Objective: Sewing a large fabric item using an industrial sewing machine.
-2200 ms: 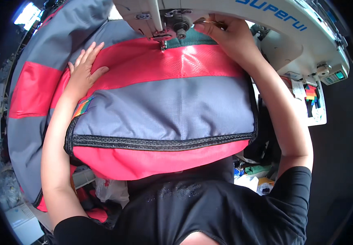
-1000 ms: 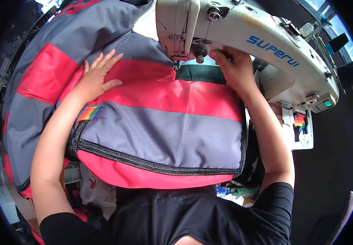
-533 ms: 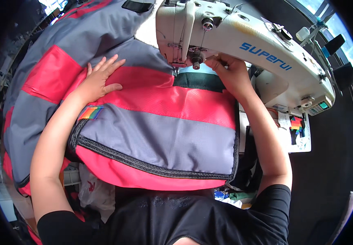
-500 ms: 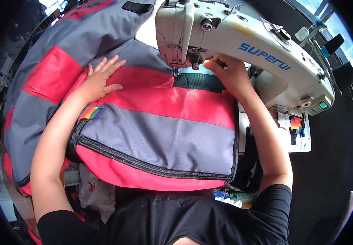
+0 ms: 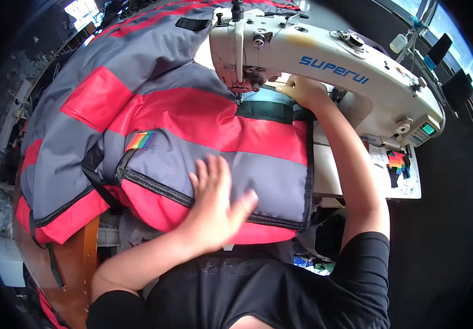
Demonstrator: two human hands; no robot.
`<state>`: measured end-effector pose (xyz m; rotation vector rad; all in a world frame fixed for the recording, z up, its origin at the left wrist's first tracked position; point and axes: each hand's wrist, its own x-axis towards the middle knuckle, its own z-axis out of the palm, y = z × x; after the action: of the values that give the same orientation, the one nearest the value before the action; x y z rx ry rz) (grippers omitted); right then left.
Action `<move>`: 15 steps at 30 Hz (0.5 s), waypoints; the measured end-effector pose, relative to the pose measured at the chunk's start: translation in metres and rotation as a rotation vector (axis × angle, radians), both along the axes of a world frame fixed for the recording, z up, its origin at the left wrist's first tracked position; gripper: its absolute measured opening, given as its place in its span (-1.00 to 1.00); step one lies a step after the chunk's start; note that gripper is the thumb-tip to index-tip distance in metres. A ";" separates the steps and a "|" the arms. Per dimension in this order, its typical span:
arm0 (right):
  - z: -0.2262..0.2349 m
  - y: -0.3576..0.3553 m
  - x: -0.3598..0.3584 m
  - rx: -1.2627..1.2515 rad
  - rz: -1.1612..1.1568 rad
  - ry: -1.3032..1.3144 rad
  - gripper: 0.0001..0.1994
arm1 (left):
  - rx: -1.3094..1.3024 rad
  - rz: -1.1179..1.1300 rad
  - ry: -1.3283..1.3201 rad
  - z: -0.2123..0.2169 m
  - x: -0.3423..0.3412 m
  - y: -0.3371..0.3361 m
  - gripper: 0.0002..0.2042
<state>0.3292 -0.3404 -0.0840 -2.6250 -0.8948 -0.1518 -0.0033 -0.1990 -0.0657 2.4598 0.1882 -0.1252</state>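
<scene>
A padded grey and red vest [image 5: 203,148] with black binding and a small rainbow patch lies under the head of a white sewing machine [image 5: 324,60]. My left hand [image 5: 217,205] rests flat, fingers spread, on the vest's near grey and red edge. My right hand [image 5: 302,90] reaches up under the machine arm beside the needle, fingers curled against the vest's dark teal top edge. Whether it grips the fabric is hidden.
A stack of more grey and red vests [image 5: 83,109] piles up at the left and far side. A paper sheet with coloured swatches [image 5: 398,167] lies on the machine table at right. A brown wooden edge [image 5: 83,263] shows at lower left.
My left hand has moved from the vest's far left side to its near edge. The vest has shifted and the view has tilted. My right hand stays by the needle.
</scene>
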 end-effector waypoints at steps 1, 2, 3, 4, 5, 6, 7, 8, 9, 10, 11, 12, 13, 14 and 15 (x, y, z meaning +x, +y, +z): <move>0.002 -0.002 -0.002 -0.007 -0.001 0.004 -0.62 | 0.025 0.120 -0.176 -0.018 0.012 0.008 -0.09; 0.003 -0.004 -0.006 -0.015 0.017 0.045 -0.63 | 0.046 0.247 -0.190 -0.032 0.026 0.023 -0.05; 0.004 -0.006 -0.010 -0.017 0.024 0.075 -0.64 | 0.113 0.267 -0.243 -0.042 0.032 0.037 -0.04; 0.003 -0.008 -0.016 -0.032 0.044 0.102 -0.64 | 0.166 0.292 -0.186 -0.050 0.038 0.053 -0.04; 0.001 -0.011 -0.024 0.018 0.052 0.166 -0.65 | 0.206 0.298 -0.146 -0.054 0.046 0.072 -0.02; -0.002 -0.014 -0.033 0.068 0.057 0.224 -0.67 | 0.236 0.282 -0.151 -0.056 0.054 0.091 0.00; -0.005 -0.017 -0.042 0.086 0.064 0.231 -0.69 | 0.252 0.252 -0.090 -0.057 0.062 0.110 0.01; -0.009 -0.022 -0.055 0.168 0.056 0.272 -0.69 | 0.260 0.174 -0.168 -0.056 0.070 0.130 0.02; -0.012 -0.023 -0.067 0.176 0.043 0.302 -0.69 | 0.335 0.088 -0.192 -0.057 0.078 0.148 0.02; -0.014 -0.024 -0.080 0.196 0.019 0.329 -0.70 | 0.338 -0.032 -0.283 -0.057 0.087 0.165 0.00; -0.015 -0.024 -0.093 0.237 0.020 0.322 -0.68 | 0.392 -0.139 -0.268 -0.053 0.099 0.185 -0.01; -0.014 -0.022 -0.106 0.267 -0.017 0.315 -0.64 | 0.436 -0.237 -0.238 -0.048 0.114 0.203 -0.02; -0.015 -0.017 -0.120 0.313 -0.026 0.266 -0.54 | 0.460 -0.351 -0.266 -0.040 0.129 0.218 -0.04; -0.013 -0.016 -0.131 0.269 0.008 0.277 -0.47 | 0.481 -0.429 -0.220 -0.030 0.142 0.229 -0.05; -0.015 -0.010 -0.145 0.207 -0.009 0.254 -0.44 | 0.582 -0.475 -0.212 -0.020 0.153 0.233 -0.08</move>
<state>0.1843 -0.3507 -0.0987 -2.3899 -0.7381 0.0818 0.1500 0.0344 -0.0856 3.0275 -0.5284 -0.0093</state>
